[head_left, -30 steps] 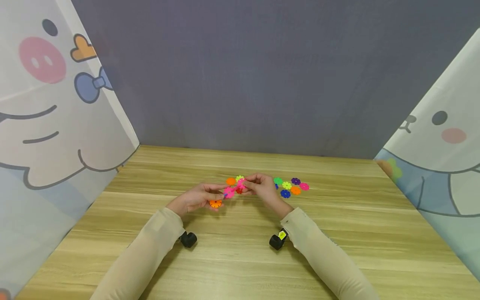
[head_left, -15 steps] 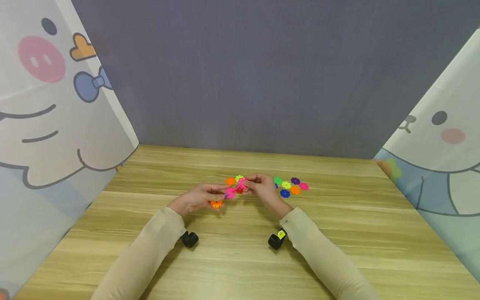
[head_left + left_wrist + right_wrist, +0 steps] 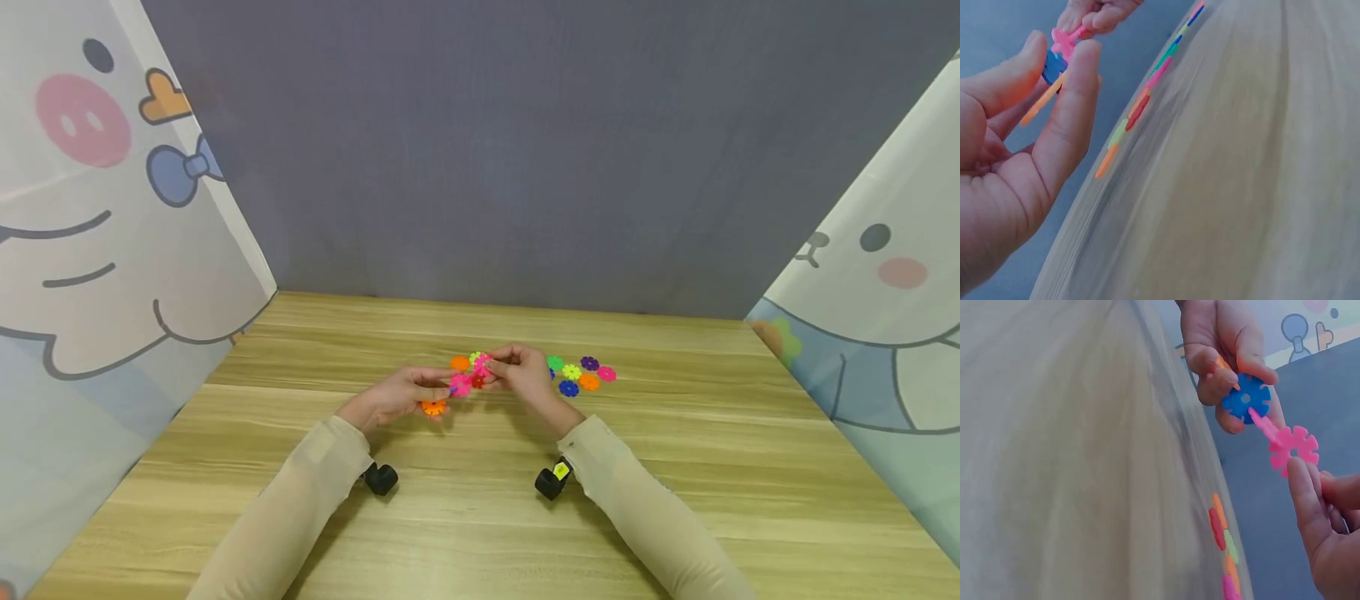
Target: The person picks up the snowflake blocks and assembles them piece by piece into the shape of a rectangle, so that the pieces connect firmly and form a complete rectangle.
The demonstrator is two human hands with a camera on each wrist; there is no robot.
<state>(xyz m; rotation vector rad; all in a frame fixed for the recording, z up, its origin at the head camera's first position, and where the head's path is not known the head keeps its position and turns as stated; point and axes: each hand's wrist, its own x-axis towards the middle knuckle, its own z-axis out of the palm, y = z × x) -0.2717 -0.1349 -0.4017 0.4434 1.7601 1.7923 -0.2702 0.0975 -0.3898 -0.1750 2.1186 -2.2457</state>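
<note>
Left fingers pinch a notched blue disc, right fingers a pink disc, seemingly plastic.

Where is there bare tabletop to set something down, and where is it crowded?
Bare table lies between the sleeves, from the left hand to the left printed cloth, and right of the rightmost pink disc. It is crowded beyond the hands and just right of the right hand, where loose discs lie; linked discs bridge the hands.

Long beige sleeves end in cuffs; a stubby black device juts beside each, the right one bearing a yellow patch.
</note>
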